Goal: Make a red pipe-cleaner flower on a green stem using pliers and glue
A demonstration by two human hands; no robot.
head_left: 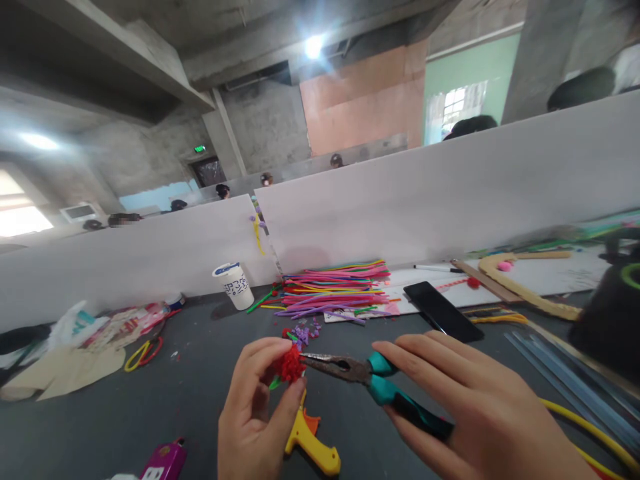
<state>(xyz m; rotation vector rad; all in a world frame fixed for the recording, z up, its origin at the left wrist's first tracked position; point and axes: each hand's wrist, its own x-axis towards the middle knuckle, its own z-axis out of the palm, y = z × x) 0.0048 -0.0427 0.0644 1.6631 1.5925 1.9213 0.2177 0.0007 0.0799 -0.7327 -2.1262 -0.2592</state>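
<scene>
Pinching the red pompom point(289, 365) between thumb and fingers, your left hand point(255, 413) sits at the lower middle of the frame. Your right hand point(470, 400), lower right, grips the pliers point(345, 368) by their teal handles, their tips at the pompom's right edge. A yellow glue gun point(315, 445) lies at the bottom centre; pipe cleaners point(335, 288) are heaped at mid-frame, with a phone point(443, 311) to their right.
</scene>
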